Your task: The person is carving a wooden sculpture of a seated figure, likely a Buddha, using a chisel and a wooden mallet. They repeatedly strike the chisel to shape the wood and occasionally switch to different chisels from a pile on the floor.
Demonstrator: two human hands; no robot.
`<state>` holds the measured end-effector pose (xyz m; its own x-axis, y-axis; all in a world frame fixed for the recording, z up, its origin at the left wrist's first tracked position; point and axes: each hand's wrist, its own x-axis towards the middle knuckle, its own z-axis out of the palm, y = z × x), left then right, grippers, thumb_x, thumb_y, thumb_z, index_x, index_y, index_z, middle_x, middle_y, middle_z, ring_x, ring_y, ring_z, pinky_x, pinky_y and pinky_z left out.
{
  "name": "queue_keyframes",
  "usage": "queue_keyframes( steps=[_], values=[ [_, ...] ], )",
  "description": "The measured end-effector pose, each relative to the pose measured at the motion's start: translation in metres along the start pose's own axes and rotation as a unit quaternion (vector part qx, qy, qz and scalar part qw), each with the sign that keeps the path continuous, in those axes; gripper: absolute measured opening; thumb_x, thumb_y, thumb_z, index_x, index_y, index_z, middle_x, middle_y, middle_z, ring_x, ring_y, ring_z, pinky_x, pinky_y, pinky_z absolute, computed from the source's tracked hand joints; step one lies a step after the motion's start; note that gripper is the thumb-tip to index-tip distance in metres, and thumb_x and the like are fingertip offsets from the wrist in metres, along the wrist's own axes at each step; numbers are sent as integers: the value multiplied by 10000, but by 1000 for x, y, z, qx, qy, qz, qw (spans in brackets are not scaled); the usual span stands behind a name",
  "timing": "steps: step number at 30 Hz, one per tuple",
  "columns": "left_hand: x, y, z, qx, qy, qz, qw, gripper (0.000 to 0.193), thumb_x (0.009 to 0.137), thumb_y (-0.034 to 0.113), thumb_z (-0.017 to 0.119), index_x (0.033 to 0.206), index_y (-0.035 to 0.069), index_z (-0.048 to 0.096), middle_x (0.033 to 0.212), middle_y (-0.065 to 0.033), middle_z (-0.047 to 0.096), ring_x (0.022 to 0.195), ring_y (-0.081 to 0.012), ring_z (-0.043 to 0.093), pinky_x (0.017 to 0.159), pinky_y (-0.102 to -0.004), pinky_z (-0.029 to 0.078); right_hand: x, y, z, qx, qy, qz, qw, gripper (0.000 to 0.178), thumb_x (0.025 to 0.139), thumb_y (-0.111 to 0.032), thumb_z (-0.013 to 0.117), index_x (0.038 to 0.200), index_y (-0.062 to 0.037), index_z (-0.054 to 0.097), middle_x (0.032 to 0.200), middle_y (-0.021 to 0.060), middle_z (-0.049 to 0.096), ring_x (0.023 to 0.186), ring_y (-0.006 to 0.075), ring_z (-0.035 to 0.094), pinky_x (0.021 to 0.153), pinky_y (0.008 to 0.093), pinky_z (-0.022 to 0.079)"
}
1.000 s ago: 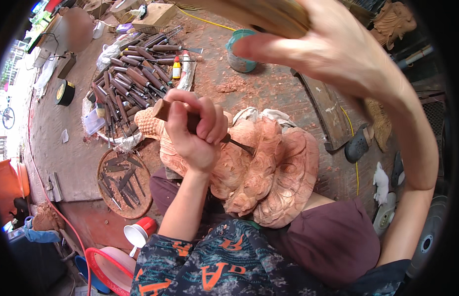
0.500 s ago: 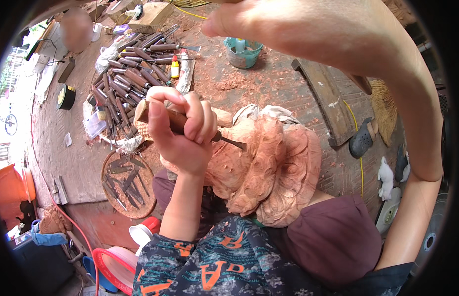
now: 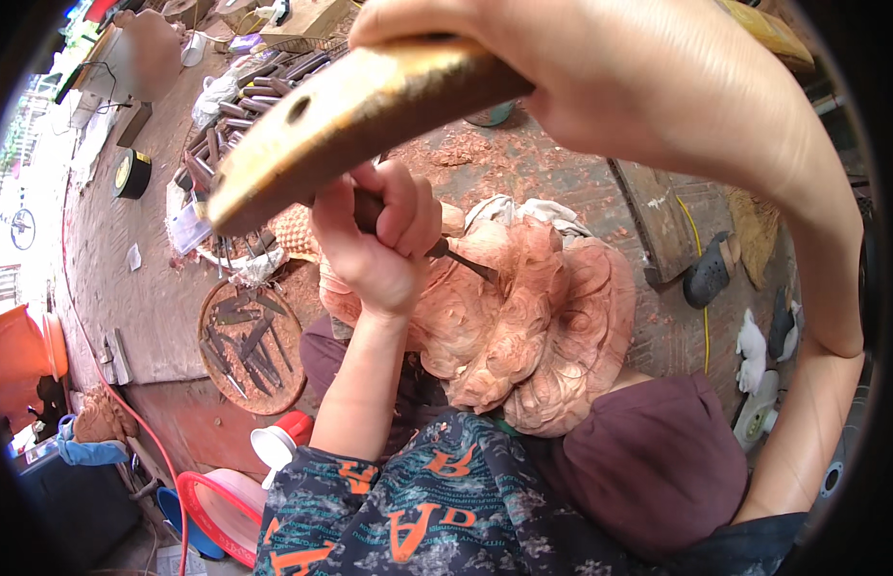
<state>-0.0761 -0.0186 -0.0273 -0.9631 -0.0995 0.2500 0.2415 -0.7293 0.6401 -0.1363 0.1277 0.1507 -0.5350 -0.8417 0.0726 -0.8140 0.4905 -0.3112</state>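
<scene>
My left hand (image 3: 374,240) is wrapped round the wooden handle of a carving chisel (image 3: 469,263). The blade slants down to the right, its tip at the reddish wood carving (image 3: 485,350), which has swirling, rounded relief and rests on my lap. High in front, my right hand (image 3: 571,72) grips a worn wooden mallet (image 3: 360,110), yellowish with a dark hole near one end. The mallet hangs across the view above my left hand and hides the top of the chisel handle, so I cannot tell whether the two touch.
Many dark-handled chisels (image 3: 259,106) lie in a heap at the far left. Nearer, a round tray (image 3: 298,389) holds several loose blades. A wooden plank (image 3: 658,216) and a dark clog (image 3: 711,269) lie to the right. Wood chips litter the floor; a red hose (image 3: 120,403) runs down the left.
My right arm has swung the mallet into view over my left hand. The left hand and chisel have shifted slightly right; the carving sits a little further right in view.
</scene>
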Motion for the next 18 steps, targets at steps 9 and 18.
queue_keyframes(
  steps=[9, 18],
  values=[
    [-1, -1, 9, -22, -5, -1, 1000, 326, 971, 373, 342, 811, 106, 439, 490, 33, 302, 378, -56, 226, 324, -210, 181, 6, -4, -9, -19, -114, 17, 993, 229, 729, 40, 485, 955, 3, 473, 774, 172, 589, 720, 307, 616, 661, 405, 487],
    [0, -4, 9, 0, -13, 5, 1000, 311, 965, 363, 347, 809, 109, 434, 485, 31, 300, 376, -56, 221, 329, -217, 166, -4, -5, 10, -67, 66, -7, 996, 328, 750, 30, 489, 1073, -17, 461, 819, 185, 584, 801, 314, 604, 707, 394, 483]
  ],
)
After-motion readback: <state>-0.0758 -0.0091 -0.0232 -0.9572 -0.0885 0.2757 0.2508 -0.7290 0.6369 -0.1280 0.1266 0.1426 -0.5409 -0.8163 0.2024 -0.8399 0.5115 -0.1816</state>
